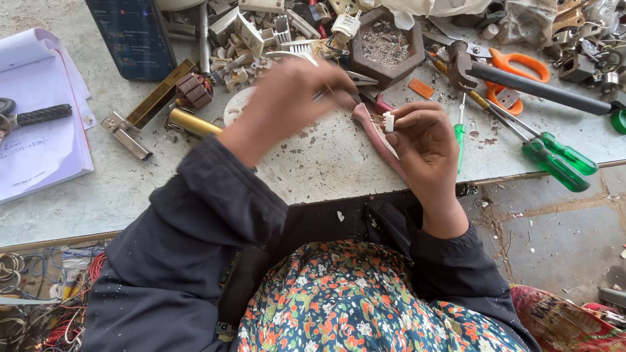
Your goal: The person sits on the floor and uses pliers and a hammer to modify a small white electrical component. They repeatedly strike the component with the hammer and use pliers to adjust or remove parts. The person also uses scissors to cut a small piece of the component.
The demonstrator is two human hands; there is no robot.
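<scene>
A small white connector [389, 122] is pinched above the cluttered tabletop [313, 163].

The connector, with thin metal pins pointing left, is gripped between the fingers [407, 124] of the right hand [427, 146], held just over the tabletop's near edge. The left hand [293, 94] is seen blurred, its fingers closed on a slender metal tool [326, 92] aimed toward the connector; the tool's kind cannot be told. Pink-handled pliers [378, 137] are laid beneath the hands. Green screwdrivers [554, 160], orange scissors [515, 68] and a hexagonal tray [417, 58] are spread to the right, a notebook [39, 130] to the left.
</scene>
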